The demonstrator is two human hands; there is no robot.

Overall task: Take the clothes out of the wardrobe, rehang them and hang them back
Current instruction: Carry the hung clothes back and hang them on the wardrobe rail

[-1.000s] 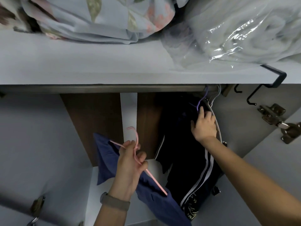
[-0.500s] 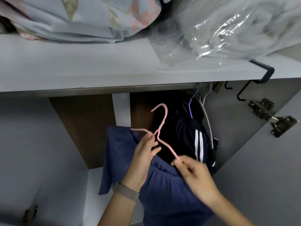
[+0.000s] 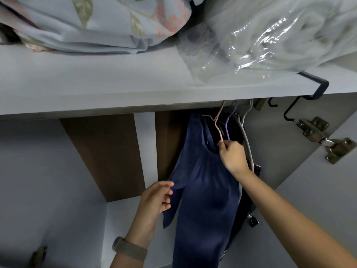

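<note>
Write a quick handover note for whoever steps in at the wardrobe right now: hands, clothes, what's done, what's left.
Right hand: pinching the lower end of the thin pink hanger.
Left hand: open, touching the left edge of the navy blue garment.
The pink hanger's hook reaches up to the rail under the grey shelf, beside a purple hanger; the navy garment hangs from it.
Done: garment rehung and apparently back on the rail.
Left: let go, straighten it; other dark clothes behind may need doing.

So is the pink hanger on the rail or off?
On: the pink hanger hooks up at the rail, blue garment hanging from it.
</note>
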